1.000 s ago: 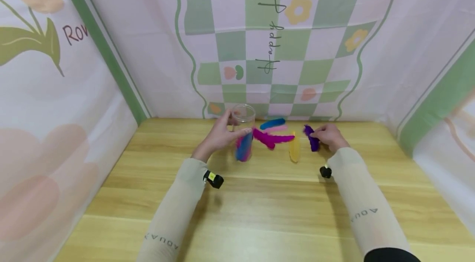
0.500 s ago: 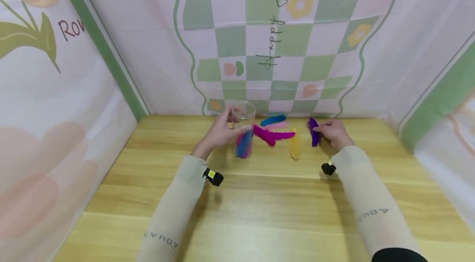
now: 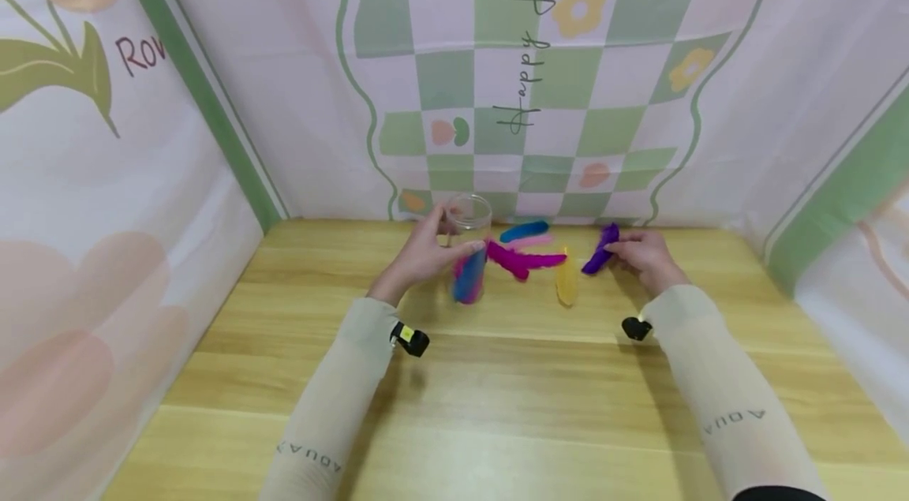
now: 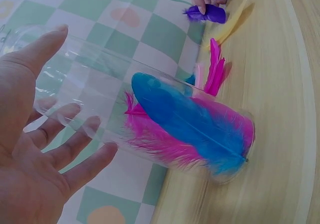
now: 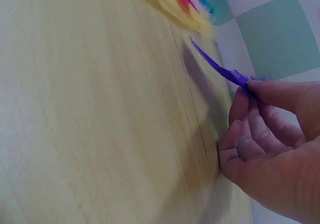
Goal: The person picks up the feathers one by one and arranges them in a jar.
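My left hand (image 3: 419, 256) holds a tall clear jar (image 4: 95, 64) upright on the table, thumb on one side and fingers curved round the other. Inside the jar a blue feather (image 4: 185, 119) leans against magenta feathers (image 4: 155, 139). To the right, my right hand (image 3: 648, 258) pinches a purple feather (image 3: 602, 250) between thumb and fingertip; in the right wrist view this feather (image 5: 215, 66) is seen edge-on, raised off the wood. Between the hands lie a loose magenta feather pair (image 3: 521, 260), a yellow feather (image 3: 566, 282), a blue feather (image 3: 524, 231) and a pale pink feather (image 3: 534, 241).
The wooden table (image 3: 497, 383) ends at a hanging cloth (image 3: 497, 83) with green and white checks, close behind the jar and loose feathers. More printed cloth hangs at the left and right sides. A small black camera sits at each wrist.
The purple feather has turned in my right hand, its top tipping to the right, and that hand has shifted slightly right. My left hand and the jar have stayed in place.
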The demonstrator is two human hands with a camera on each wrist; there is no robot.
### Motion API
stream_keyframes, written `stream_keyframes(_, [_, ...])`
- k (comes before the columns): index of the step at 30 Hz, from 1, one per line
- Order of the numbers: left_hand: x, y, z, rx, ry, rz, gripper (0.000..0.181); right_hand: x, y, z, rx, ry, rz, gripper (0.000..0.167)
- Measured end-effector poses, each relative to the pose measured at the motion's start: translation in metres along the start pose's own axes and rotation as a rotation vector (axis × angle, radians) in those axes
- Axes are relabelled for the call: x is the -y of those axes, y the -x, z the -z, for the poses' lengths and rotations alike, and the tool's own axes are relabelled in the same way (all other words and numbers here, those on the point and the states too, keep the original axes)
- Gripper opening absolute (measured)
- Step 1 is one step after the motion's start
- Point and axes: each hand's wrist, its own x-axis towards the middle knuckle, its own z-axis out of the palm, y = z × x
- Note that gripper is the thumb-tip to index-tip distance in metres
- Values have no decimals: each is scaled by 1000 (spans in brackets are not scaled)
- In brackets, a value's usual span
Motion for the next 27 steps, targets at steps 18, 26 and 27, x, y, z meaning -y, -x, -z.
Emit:
stream_keyframes(18, [-1,2,-1,-4,20,-2,62,6,13,-1,109,-89,50,26])
stream_keyframes(26, [-2,1,-1,-2,11,-7,58,11,13,-1,112,-36,67,45])
stream_keyframes(27, [-2,1,-1,-1,11,-7,59,12,14,-1,114,-37,71,45])
